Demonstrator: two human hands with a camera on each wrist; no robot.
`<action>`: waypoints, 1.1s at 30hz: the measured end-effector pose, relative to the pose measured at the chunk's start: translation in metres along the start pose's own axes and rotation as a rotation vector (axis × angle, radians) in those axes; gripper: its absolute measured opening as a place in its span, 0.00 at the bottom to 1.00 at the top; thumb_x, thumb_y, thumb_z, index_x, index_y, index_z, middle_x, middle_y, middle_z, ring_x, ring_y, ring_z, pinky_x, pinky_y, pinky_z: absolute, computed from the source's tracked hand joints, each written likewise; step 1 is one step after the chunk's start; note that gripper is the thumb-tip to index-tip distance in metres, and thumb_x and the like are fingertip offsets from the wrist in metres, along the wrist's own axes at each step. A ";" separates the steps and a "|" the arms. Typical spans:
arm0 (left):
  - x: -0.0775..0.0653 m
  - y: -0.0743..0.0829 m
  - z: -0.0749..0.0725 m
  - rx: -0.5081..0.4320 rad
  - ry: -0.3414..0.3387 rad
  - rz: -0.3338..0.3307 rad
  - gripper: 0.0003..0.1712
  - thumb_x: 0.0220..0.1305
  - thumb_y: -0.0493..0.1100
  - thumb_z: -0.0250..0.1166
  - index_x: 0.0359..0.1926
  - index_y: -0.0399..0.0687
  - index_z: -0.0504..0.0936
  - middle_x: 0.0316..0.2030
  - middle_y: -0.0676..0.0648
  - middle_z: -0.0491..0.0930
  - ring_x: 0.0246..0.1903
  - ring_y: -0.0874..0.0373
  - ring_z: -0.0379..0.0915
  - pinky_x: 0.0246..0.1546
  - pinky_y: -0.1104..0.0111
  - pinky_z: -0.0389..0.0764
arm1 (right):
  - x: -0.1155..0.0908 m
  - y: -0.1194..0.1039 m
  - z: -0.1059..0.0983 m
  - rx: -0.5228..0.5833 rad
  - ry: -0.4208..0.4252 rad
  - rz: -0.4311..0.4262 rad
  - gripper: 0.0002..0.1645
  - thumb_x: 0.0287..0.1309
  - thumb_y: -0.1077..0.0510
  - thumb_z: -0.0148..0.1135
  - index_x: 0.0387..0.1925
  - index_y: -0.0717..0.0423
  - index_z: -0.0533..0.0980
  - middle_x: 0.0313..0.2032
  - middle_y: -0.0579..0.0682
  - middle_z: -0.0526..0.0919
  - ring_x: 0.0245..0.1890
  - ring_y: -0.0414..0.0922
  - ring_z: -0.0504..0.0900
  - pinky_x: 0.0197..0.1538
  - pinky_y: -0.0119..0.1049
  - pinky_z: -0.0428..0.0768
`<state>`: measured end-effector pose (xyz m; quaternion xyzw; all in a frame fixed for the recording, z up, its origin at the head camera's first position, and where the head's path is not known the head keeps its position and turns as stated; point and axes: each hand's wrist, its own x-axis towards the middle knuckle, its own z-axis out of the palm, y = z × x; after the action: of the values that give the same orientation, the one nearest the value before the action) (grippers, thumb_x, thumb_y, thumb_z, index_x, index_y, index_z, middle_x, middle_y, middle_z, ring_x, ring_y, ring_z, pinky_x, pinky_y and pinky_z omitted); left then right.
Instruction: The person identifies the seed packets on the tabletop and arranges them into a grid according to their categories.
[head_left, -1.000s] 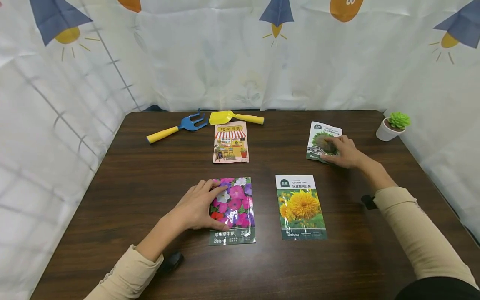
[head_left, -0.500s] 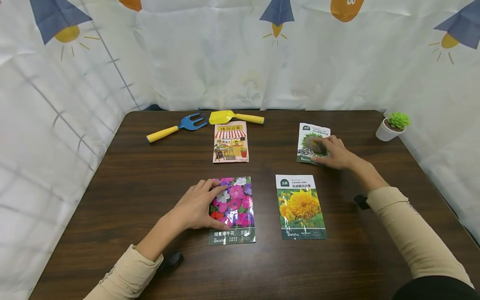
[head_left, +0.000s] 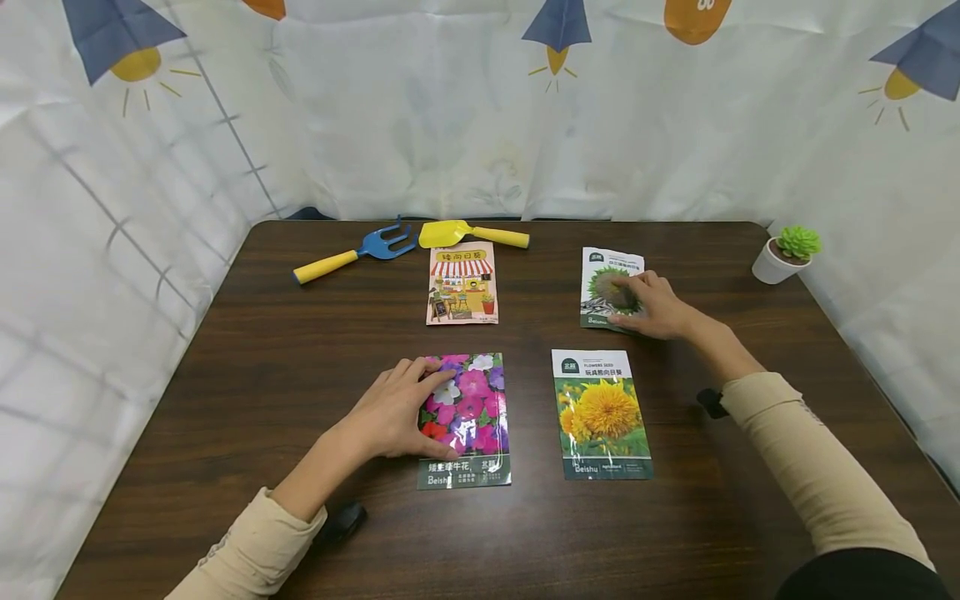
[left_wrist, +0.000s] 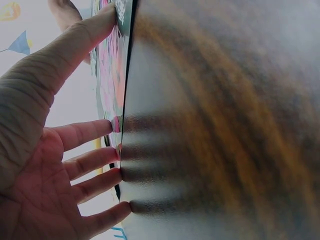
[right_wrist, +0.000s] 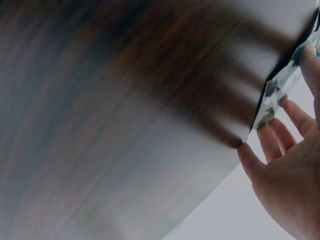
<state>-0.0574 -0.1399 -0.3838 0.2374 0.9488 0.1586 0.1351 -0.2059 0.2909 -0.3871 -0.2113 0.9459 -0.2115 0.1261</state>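
Observation:
My left hand [head_left: 392,410] rests on the left edge of a seed packet with pink and purple flowers [head_left: 474,408]. In the left wrist view, its fingers [left_wrist: 90,165] spread fairly straight, fingertips down at the packet and table. Farther back on the right, my right hand [head_left: 657,308] touches a white and green seed packet [head_left: 600,292] with thumb and fingertips at its right side. The right wrist view has these fingers [right_wrist: 270,142] extended, pressing the slightly rumpled packet against the table. Part of that packet's picture is hidden by the hand.
A yellow-flower seed packet [head_left: 603,421] lies in front of the right hand's packet. Behind are a pink shop-picture packet [head_left: 462,287], a yellow trowel [head_left: 450,234] and a blue hand fork [head_left: 384,244]. A small potted succulent [head_left: 783,258] stands at the right edge.
My right hand has slid the white and green packet to the left across the table, more in line above the yellow-flower packet. The left hand has stayed in place.

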 end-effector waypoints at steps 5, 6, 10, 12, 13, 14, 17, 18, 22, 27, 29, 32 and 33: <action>0.000 0.000 0.000 -0.005 -0.001 0.000 0.65 0.39 0.77 0.77 0.75 0.51 0.68 0.67 0.42 0.67 0.64 0.44 0.61 0.67 0.42 0.66 | 0.005 -0.006 0.003 0.010 -0.004 -0.017 0.44 0.69 0.52 0.65 0.76 0.63 0.56 0.63 0.74 0.58 0.61 0.70 0.58 0.62 0.70 0.61; 0.000 0.000 0.000 -0.004 0.000 0.000 0.65 0.39 0.77 0.76 0.75 0.51 0.68 0.67 0.42 0.67 0.64 0.44 0.61 0.67 0.42 0.66 | 0.006 -0.008 0.003 0.013 -0.007 -0.018 0.44 0.69 0.51 0.65 0.76 0.63 0.56 0.63 0.74 0.58 0.62 0.70 0.57 0.62 0.70 0.61; 0.000 -0.001 0.001 -0.002 0.006 0.004 0.66 0.39 0.78 0.76 0.75 0.51 0.68 0.67 0.42 0.67 0.63 0.45 0.62 0.67 0.42 0.66 | 0.010 -0.013 0.006 0.020 -0.022 -0.021 0.45 0.70 0.51 0.65 0.77 0.62 0.55 0.64 0.73 0.57 0.62 0.69 0.56 0.62 0.70 0.61; 0.000 -0.001 0.001 -0.001 0.009 0.006 0.66 0.39 0.78 0.76 0.75 0.51 0.68 0.67 0.42 0.67 0.63 0.44 0.62 0.67 0.42 0.66 | 0.012 -0.014 0.007 0.020 -0.022 -0.029 0.45 0.70 0.51 0.65 0.77 0.62 0.55 0.63 0.73 0.58 0.61 0.68 0.57 0.61 0.69 0.61; 0.000 -0.001 0.001 -0.001 0.010 0.007 0.66 0.39 0.78 0.76 0.75 0.51 0.68 0.67 0.41 0.67 0.63 0.44 0.62 0.67 0.43 0.66 | 0.013 -0.015 0.007 0.019 -0.021 -0.035 0.45 0.70 0.51 0.65 0.77 0.62 0.55 0.62 0.72 0.59 0.60 0.67 0.57 0.61 0.68 0.61; 0.000 -0.001 0.001 0.000 0.011 0.007 0.66 0.39 0.78 0.76 0.75 0.51 0.68 0.67 0.41 0.67 0.63 0.44 0.62 0.67 0.43 0.66 | 0.014 -0.015 0.008 0.018 -0.020 -0.040 0.45 0.70 0.52 0.65 0.77 0.62 0.55 0.61 0.72 0.59 0.59 0.67 0.58 0.60 0.67 0.62; 0.000 -0.001 0.001 0.002 0.011 0.009 0.66 0.39 0.78 0.76 0.75 0.51 0.68 0.67 0.41 0.67 0.63 0.45 0.62 0.66 0.43 0.67 | 0.017 -0.017 0.008 0.022 -0.019 -0.048 0.44 0.69 0.52 0.65 0.77 0.63 0.56 0.59 0.71 0.60 0.57 0.65 0.58 0.58 0.66 0.63; 0.000 -0.001 0.001 0.003 0.010 0.010 0.66 0.39 0.78 0.76 0.75 0.51 0.68 0.67 0.41 0.67 0.63 0.45 0.62 0.66 0.43 0.67 | 0.018 -0.018 0.009 0.024 -0.019 -0.049 0.45 0.69 0.52 0.66 0.77 0.63 0.56 0.59 0.71 0.60 0.56 0.65 0.58 0.58 0.66 0.63; 0.000 -0.001 0.001 0.004 0.010 0.010 0.65 0.39 0.77 0.76 0.75 0.52 0.68 0.66 0.42 0.67 0.62 0.45 0.62 0.66 0.43 0.67 | 0.022 -0.022 0.010 0.021 -0.026 -0.047 0.45 0.69 0.51 0.66 0.77 0.62 0.56 0.59 0.70 0.60 0.56 0.64 0.58 0.58 0.65 0.63; 0.000 -0.001 0.001 0.010 0.014 0.013 0.65 0.39 0.78 0.76 0.75 0.51 0.69 0.66 0.42 0.68 0.62 0.45 0.63 0.66 0.43 0.67 | 0.026 -0.027 0.010 0.016 -0.043 -0.047 0.45 0.70 0.50 0.65 0.77 0.61 0.56 0.63 0.70 0.59 0.59 0.65 0.58 0.60 0.66 0.63; 0.001 -0.001 0.001 0.015 0.016 0.014 0.66 0.39 0.78 0.76 0.75 0.51 0.69 0.65 0.42 0.68 0.62 0.45 0.63 0.65 0.43 0.68 | 0.028 -0.029 0.010 0.014 -0.049 -0.043 0.44 0.70 0.50 0.65 0.77 0.61 0.56 0.63 0.69 0.59 0.60 0.64 0.58 0.61 0.66 0.63; 0.001 0.000 0.001 0.021 0.018 0.014 0.66 0.39 0.79 0.76 0.75 0.52 0.69 0.65 0.42 0.68 0.61 0.45 0.63 0.65 0.44 0.68 | 0.030 -0.031 0.010 0.010 -0.052 -0.043 0.44 0.70 0.50 0.65 0.77 0.60 0.56 0.63 0.68 0.59 0.58 0.63 0.58 0.60 0.64 0.63; 0.001 0.000 0.001 0.022 0.017 0.013 0.66 0.39 0.79 0.76 0.75 0.52 0.69 0.65 0.42 0.68 0.61 0.45 0.63 0.65 0.44 0.68 | 0.031 -0.031 0.011 0.009 -0.053 -0.045 0.44 0.70 0.50 0.65 0.77 0.60 0.57 0.63 0.68 0.60 0.58 0.62 0.59 0.59 0.64 0.63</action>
<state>-0.0579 -0.1392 -0.3848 0.2438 0.9500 0.1512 0.1232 -0.2192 0.2476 -0.3869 -0.2376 0.9362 -0.2129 0.1474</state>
